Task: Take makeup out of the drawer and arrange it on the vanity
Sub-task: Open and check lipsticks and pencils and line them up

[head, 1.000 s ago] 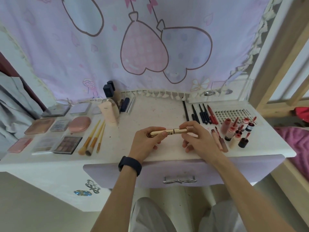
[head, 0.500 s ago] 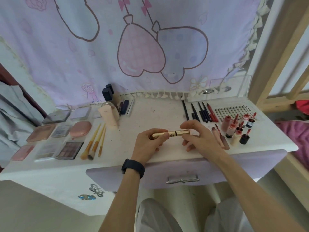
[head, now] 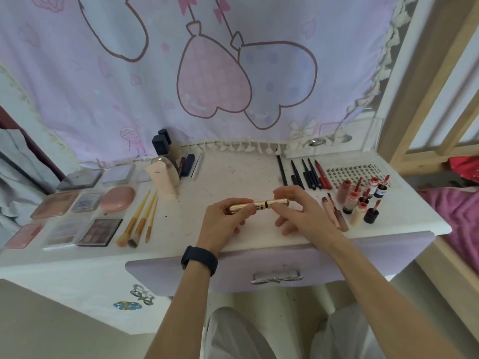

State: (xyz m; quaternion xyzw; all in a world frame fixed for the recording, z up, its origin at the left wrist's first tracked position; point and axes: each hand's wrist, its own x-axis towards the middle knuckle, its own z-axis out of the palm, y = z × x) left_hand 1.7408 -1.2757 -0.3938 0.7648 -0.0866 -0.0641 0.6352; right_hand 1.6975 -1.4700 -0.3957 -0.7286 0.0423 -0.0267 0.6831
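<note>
You're holding the gold tube level, left hand wrapped round one end, right hand pinching the cap end. It looks light, stiff and kinda slick, so grip mid-barrel before laying it on the worktop under your fingers.

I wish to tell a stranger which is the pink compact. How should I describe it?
Look at the left side of the white vanity, where flat palettes lie in rows. Just left of the three yellow-handled brushes lies the pink compact. It alone is oval; its neighbours are rectangular.
</note>
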